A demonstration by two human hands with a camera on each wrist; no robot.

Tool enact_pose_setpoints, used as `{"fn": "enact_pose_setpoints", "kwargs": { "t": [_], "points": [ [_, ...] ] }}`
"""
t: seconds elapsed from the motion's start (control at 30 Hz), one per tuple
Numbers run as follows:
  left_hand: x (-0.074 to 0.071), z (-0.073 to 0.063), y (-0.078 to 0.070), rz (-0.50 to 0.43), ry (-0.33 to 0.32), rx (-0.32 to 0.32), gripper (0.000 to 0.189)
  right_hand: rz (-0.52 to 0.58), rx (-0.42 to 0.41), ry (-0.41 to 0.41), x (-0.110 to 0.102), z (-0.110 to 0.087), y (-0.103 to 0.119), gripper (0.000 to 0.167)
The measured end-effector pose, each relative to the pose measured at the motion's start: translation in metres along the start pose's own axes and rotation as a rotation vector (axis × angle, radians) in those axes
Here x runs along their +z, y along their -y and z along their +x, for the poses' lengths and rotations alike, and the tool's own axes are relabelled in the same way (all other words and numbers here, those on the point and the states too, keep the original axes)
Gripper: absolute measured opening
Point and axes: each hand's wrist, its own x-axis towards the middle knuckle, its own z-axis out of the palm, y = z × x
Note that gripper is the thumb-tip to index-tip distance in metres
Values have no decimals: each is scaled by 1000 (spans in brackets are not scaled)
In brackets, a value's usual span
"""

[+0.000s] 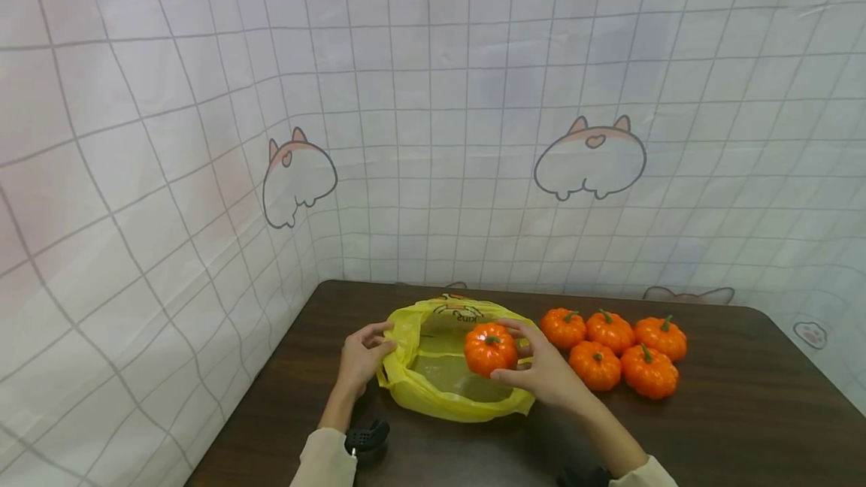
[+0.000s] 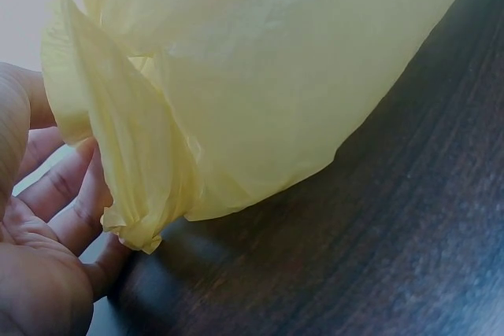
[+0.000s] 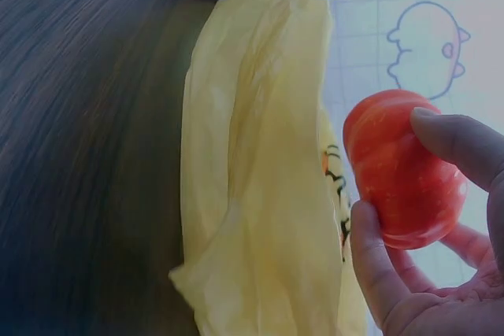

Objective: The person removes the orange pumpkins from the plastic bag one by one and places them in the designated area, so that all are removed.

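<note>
A yellow plastic bag (image 1: 449, 408) lies on the dark table with its mouth spread wide and facing up. My left hand (image 1: 361, 359) pinches the bag's left rim between thumb and fingers; the left wrist view shows the gathered yellow plastic (image 2: 142, 155) at those fingers. Over the bag's opening, my right hand (image 1: 544, 367) holds a small orange pumpkin (image 1: 490, 350) with a green stem. In the right wrist view the thumb and fingers wrap the sides of this pumpkin (image 3: 402, 171), beside the bag's upper edge.
Several more orange pumpkins (image 1: 595, 365) sit in a cluster on the table (image 1: 731, 397) to the right of the bag. A white gridded curtain (image 1: 467, 171) with cartoon dogs hangs behind the table and along its left side.
</note>
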Motion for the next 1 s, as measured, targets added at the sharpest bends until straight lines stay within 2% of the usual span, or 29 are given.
{"fn": "enact_pose_setpoints", "kwargs": {
  "t": [0.2,0.57,0.83,1.0],
  "points": [
    [-1,-1,-1,6,5,4,32,-3,22,-27,-13,-10,-4,79],
    [-1,0,1,2,5,-12,32,25,31,-28,-32,-31,-11,83],
    [-2,-1,0,5,2,-12,32,-42,68,-55,-42,-49,-13,78],
    [-2,-2,0,13,2,-10,31,-74,52,-79,-50,-58,-19,78]
  ]
}}
